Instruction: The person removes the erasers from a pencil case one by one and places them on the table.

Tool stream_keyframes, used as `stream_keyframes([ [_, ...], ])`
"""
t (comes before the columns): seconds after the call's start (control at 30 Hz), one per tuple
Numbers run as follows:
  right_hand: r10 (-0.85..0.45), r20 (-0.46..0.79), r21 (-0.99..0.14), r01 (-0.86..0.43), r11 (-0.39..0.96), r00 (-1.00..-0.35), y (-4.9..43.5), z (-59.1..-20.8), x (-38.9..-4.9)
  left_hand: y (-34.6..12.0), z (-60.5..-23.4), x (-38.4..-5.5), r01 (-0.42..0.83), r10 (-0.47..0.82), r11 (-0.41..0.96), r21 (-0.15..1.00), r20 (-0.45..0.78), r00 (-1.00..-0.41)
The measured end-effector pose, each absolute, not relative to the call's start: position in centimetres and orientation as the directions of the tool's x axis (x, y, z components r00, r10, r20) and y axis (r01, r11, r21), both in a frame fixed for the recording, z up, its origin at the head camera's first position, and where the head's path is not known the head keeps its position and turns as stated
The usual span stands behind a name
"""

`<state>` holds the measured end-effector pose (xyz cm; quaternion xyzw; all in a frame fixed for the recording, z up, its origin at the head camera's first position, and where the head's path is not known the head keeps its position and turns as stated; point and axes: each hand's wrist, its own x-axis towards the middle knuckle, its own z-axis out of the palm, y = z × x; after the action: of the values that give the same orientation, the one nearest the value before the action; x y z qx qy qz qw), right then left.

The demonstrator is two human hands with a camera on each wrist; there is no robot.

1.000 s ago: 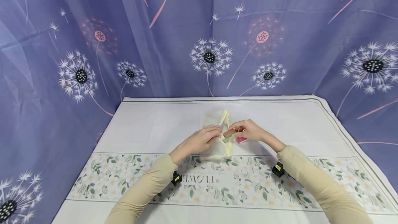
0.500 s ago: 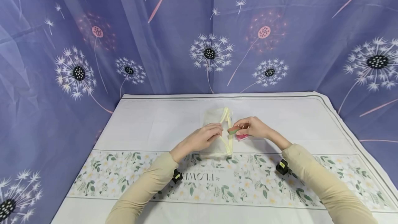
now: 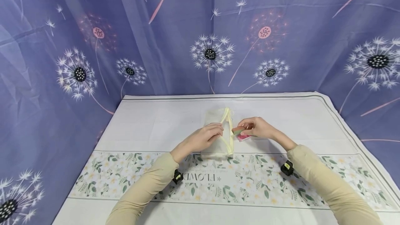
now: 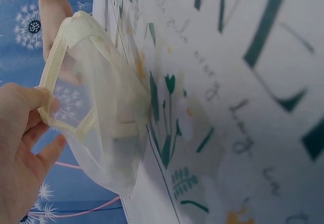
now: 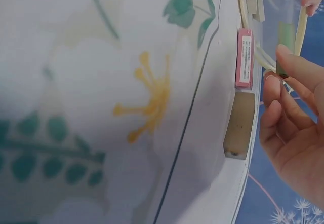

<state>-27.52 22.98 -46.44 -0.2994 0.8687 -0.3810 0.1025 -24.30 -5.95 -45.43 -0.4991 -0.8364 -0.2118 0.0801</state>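
Where the head camera looks: upside-down "FLOWE" (image 3: 201,177) on the bench (image 3: 168,124), its end hidden by a black wrist unit (image 3: 178,176); right grip (image 3: 257,127) pinches a red-green block (image 3: 237,130) beside the mesh pouch (image 3: 215,151).
Left-wrist view: left grip (image 4: 25,148) pinches the pouch's rim; cursive (image 4: 240,127) blurred.
Right-wrist view: pink box (image 5: 245,59), label (image 5: 246,60) unreadable; near it, brown block (image 5: 240,125).

On the worktop (image 3: 156,124), mid-frame in the head view, I see the bag (image 3: 215,150), its mouth facing right, left fingers (image 3: 215,128) at the rim. Just right of it, right fingers (image 3: 247,120) hold one block (image 3: 238,130), partly in front of the box (image 3: 243,138). Right of centre in the right-wrist view, another block (image 5: 240,125) lies just below the box. The curtain (image 3: 175,44) hangs behind.
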Motion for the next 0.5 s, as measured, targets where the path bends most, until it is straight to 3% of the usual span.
stream_keyframes([
  [0.5, -0.637, -0.074, -0.762, -0.369, 0.532, -0.767, 24.3, -45.9, -27.1, -6.0, -45.4, -24.2, 0.854, 0.796, 0.433, 0.286, 0.324, -0.512],
])
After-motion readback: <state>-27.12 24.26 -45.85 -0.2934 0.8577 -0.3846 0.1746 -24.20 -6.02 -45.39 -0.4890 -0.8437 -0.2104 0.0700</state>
